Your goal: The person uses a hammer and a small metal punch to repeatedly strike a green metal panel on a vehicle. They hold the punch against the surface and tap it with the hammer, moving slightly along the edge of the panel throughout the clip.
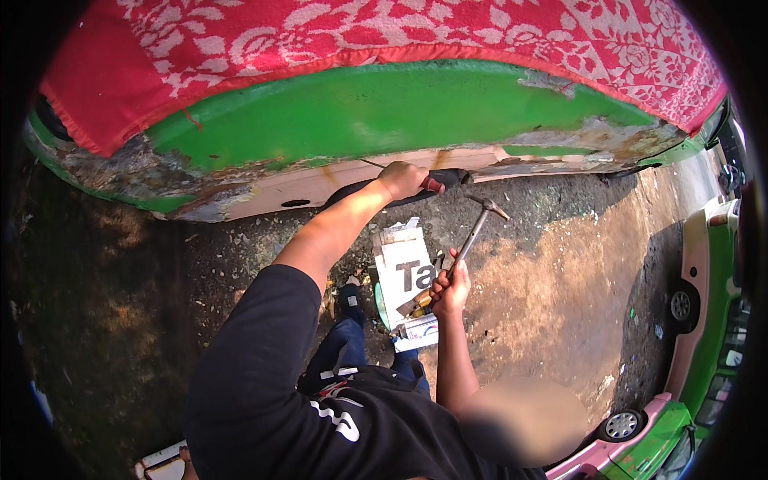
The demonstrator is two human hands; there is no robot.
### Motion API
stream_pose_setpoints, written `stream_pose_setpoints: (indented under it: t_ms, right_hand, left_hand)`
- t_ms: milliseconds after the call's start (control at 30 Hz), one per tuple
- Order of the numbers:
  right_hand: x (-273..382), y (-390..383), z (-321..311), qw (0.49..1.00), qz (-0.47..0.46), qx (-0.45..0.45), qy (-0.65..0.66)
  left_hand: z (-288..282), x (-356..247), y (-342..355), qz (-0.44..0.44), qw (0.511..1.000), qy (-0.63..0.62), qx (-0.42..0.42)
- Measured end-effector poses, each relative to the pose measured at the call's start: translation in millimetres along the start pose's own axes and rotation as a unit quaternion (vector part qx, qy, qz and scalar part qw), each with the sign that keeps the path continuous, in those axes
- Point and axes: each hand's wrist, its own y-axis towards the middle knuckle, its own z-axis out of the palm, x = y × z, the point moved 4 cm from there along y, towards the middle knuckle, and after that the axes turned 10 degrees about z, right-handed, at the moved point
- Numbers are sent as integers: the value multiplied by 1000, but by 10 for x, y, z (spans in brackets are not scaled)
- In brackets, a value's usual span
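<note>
Hammer (pixel 478 232) in right hand (pixel 450 290) (raised)

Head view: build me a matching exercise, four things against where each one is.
Things:
1. steel-headed hammer with wooden handle
2. red cloth with white flower pattern
3. white cardboard box
4. small green and pink car

Places:
A. draped over the rusty green car body
B. on the dirt ground beside the crouching person
C. in that person's hand
D. at the right edge

Pairs: 1-C, 2-A, 3-B, 4-D
</note>
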Motion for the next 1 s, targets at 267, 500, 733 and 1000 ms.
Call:
stream_pose_setpoints:
  t_ms: [267,500,733,1000]
  right_hand:
    - [29,1,66,999,26,17,-17]
    - [163,33,4,1000,-16,13,23]
    - [226,16,-104,999,9,-18,-30]
    - [144,-188,-240,998,22,-11,-53]
  left_hand:
    - [10,75,11,-35,999,-22,31]
    - [-40,29,35,-39,998,-19,46]
    - [1,26,-72,-8,999,-39,17]
    - [-108,-76,-219,41,997,-65,20]
